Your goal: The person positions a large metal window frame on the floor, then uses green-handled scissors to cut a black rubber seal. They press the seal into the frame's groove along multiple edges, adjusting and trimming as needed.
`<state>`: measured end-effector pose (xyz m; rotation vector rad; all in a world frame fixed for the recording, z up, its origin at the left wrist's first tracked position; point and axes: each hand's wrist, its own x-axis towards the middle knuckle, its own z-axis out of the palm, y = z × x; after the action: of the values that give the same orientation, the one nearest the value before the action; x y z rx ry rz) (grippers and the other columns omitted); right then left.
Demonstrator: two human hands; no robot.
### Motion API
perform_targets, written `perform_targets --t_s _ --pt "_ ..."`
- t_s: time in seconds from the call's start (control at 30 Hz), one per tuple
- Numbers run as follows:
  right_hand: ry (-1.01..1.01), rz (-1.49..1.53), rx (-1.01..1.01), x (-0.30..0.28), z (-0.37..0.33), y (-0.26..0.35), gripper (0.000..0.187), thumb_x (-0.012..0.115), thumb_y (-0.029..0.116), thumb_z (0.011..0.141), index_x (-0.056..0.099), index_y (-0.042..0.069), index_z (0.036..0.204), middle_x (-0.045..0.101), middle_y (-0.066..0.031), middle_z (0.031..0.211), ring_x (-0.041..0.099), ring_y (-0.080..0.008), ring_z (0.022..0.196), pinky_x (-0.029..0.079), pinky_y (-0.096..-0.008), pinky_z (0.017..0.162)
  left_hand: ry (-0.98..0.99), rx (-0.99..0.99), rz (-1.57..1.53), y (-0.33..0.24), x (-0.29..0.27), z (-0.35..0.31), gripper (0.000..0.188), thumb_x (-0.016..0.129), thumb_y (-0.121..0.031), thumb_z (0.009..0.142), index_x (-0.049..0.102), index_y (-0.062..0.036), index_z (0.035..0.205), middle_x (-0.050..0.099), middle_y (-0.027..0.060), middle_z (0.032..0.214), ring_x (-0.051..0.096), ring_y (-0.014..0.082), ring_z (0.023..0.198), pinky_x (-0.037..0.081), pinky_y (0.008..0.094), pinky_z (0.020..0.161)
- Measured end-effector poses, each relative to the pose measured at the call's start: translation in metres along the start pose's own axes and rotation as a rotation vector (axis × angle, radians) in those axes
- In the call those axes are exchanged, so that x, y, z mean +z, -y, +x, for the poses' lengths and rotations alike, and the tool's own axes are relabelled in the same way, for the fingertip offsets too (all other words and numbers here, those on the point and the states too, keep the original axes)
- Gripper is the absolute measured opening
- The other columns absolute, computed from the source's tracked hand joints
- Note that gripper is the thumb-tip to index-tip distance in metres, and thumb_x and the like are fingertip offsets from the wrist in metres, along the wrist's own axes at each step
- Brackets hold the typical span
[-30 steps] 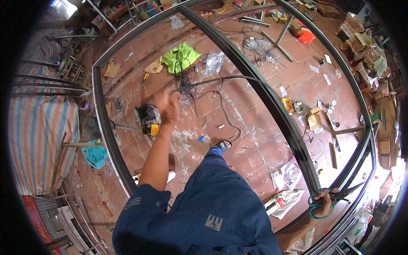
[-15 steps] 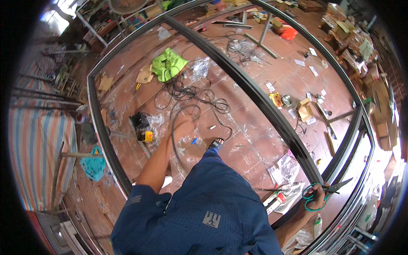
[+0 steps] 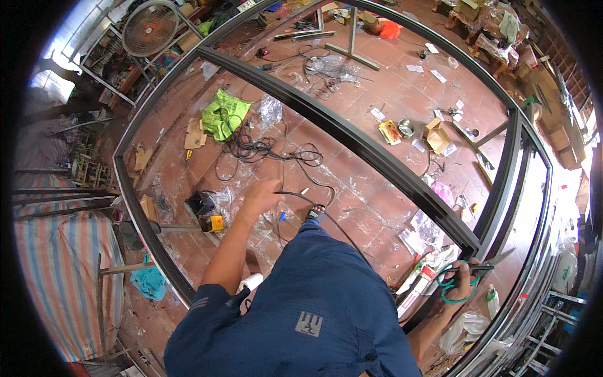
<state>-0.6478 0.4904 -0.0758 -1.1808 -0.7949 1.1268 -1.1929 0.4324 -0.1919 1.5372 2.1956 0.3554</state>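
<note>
My left hand point(image 3: 261, 196) is closed round a thin black flexible strip point(image 3: 342, 227), which curves away to the right, across my foot, and down toward my body. More of the strip, or a similar one, lies in a loose tangle point(image 3: 251, 149) on the floor ahead. At the lower right, my right hand point(image 3: 461, 281) grips scissors with green handles point(image 3: 447, 295); their dark blades point to the upper right. That hand is beside the corner where a dark metal crossbar point(image 3: 377, 160) meets the side of a large frame point(image 3: 496, 182). I stand inside the frame's opening.
A bright green sack point(image 3: 225, 115) and a black bag point(image 3: 200, 204) lie on the tiled floor. To the right are an open cardboard box point(image 3: 435, 136) and a metal tin point(image 3: 406, 129). A striped sheet point(image 3: 63, 264) hangs at the left, and a round fan point(image 3: 149, 29) stands at the far left.
My left hand has moved slightly, and the strip that looped above it now stretches rightward across my front. The scissors stay in my right hand near the frame corner. The view has shifted.
</note>
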Motion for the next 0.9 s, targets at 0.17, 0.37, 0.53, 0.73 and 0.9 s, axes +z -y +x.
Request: perform_targets --t_s 0.17,0.37,0.53,0.73,0.9 --pt "0.152 0.044 0.14 0.078 -0.024 -0.026 0.04 0.067 0.01 0.092 0.049 0.001 0.125 0.067 -0.0136 0.082 0.063 -0.0189 0.059 0.053 -0.0292 0.055 0.454 0.514 -0.58 -0.172 0.023 0.026 0.07 0.075 -0.023 0.088 0.05 -0.0027 0.15 0.061 0.0161 0.144 0.063 0.0231 0.122 0.048 0.034 0.105" --pt "0.209 -0.118 0.036 0.12 -0.013 -0.071 0.037 0.069 0.009 0.092 0.049 -0.001 0.12 0.069 -0.016 0.085 0.069 -0.0215 0.068 0.058 -0.0318 0.063 0.864 0.379 -0.956 -0.241 0.03 0.01 0.039 0.071 -0.018 0.095 0.068 -0.0091 0.133 0.075 0.0051 0.112 0.065 0.0114 0.099 0.052 0.0295 0.09" --pt "0.068 -0.411 0.116 0.108 -0.007 -0.08 0.038 0.07 0.015 0.095 0.05 -0.003 0.123 0.067 -0.013 0.088 0.07 -0.0189 0.069 0.058 -0.0277 0.061 0.496 0.323 -0.807 -0.177 0.025 0.053 0.024 0.07 -0.026 0.098 0.075 -0.0029 0.104 0.066 -0.0006 0.079 0.056 0.0082 0.073 0.045 0.0287 0.063" --pt "0.067 -0.6 0.133 0.087 -0.023 -0.113 0.055 0.08 0.027 0.091 0.054 -0.005 0.128 0.067 -0.0118 0.099 0.065 -0.0171 0.086 0.055 -0.0292 0.074 0.26 -0.182 -1.048 -0.086 0.022 0.103 0.024 0.066 -0.029 0.101 0.075 -0.0064 0.102 0.059 -0.004 0.072 0.05 0.0034 0.061 0.039 0.0215 0.053" --pt "0.093 -0.586 0.183 0.128 -0.022 -0.12 0.069 0.084 0.039 0.087 0.056 -0.006 0.13 0.067 -0.0135 0.106 0.065 -0.0218 0.096 0.052 -0.0352 0.088 0.031 -0.297 -1.09 -0.026 -0.017 0.145 0.027 0.059 -0.029 0.105 0.075 -0.0071 0.102 0.053 -0.0054 0.066 0.051 0.0034 0.059 0.039 0.0205 0.05"
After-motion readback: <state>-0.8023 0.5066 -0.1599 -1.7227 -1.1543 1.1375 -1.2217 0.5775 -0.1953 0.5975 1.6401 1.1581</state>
